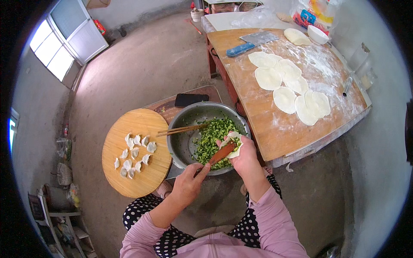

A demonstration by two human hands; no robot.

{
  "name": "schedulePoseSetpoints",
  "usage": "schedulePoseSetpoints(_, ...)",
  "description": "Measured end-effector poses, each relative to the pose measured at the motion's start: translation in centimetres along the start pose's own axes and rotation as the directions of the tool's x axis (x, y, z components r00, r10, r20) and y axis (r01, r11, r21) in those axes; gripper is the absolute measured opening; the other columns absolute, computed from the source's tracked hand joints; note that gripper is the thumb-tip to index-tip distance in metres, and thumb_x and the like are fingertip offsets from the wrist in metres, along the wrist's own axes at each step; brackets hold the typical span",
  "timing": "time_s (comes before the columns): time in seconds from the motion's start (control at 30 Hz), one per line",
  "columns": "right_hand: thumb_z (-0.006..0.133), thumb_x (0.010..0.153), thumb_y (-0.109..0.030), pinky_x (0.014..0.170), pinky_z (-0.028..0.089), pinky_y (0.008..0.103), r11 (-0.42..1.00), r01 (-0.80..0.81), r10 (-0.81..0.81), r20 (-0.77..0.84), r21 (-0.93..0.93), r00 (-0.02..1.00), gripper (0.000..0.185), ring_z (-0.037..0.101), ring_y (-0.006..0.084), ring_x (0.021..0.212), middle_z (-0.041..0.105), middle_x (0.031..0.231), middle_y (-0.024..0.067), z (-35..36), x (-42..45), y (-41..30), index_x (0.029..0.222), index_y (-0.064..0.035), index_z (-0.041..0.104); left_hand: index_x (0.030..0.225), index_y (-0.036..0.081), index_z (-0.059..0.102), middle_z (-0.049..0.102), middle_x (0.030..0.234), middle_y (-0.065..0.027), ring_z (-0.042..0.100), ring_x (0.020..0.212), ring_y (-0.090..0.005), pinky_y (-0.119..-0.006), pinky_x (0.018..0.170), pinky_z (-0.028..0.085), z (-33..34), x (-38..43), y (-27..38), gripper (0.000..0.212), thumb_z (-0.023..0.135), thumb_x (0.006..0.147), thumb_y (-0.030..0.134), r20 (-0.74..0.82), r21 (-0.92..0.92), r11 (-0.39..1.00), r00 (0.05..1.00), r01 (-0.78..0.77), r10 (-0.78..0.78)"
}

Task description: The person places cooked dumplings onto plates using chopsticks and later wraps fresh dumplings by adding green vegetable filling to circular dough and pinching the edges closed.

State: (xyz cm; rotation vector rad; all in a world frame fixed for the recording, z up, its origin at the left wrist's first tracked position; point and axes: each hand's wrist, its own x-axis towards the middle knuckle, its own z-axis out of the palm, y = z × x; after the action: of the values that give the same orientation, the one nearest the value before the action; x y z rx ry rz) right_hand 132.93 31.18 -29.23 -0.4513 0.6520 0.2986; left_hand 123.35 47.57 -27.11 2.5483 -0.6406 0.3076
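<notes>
My left hand (187, 183) grips the end of a flat reddish-brown wooden spatula (221, 154). The spatula's tip presses onto chopped green filling in a round dough wrapper (237, 153), which lies cupped in my right hand (247, 156). Both hands are over the right side of a steel basin (180, 146). Inside it, chopped green filling (206, 146) is heaped toward the right. A pair of wooden chopsticks (180, 130) leans across the basin's left rim. To the left, several folded dumplings (135, 152) lie on a round slatted tray (113, 180).
A floured wooden board (238, 80) at right bears several wrappers (268, 79), a blue-handled cleaver (240, 50), a dough lump (296, 36) and a white bowl (317, 34). A metal tube (347, 85) lies near its right edge. Behind the basin is a black phone (191, 100).
</notes>
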Motion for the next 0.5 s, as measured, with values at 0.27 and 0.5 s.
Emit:
schedulePoseSetpoints(0.27,0.027,0.089,-0.025,0.075,0.050,0.0411,0.999,0.054,-0.054,-0.015,0.000,0.998,0.031,0.056,0.0305,0.079,0.053,0.084,0.0150,0.4,0.8,-0.8,0.095,-0.0012,0.046,0.101,0.006,0.057,0.053,0.085,-0.0098,0.054,0.066,-0.0221,-0.029,0.055,0.046,-2.0,-0.4,-1.9,0.041,0.054,0.063,-0.009,-0.154,-0.052,0.998,0.987,0.027,-0.035)
schedulePoseSetpoints(0.5,0.029,0.089,-0.024,0.073,0.050,0.0439,0.990,0.136,-0.135,-0.037,0.036,0.990,0.032,0.055,0.0268,0.080,0.053,0.087,0.0159,0.7,1.3,0.0,0.098,0.0011,0.046,0.098,0.007,0.058,0.053,0.084,-0.0062,0.054,0.064,-0.0206,-0.029,0.053,0.045,-3.1,0.2,-2.4,0.034,0.055,0.066,-0.005,-0.024,0.099,0.995,1.000,-0.009,0.012)
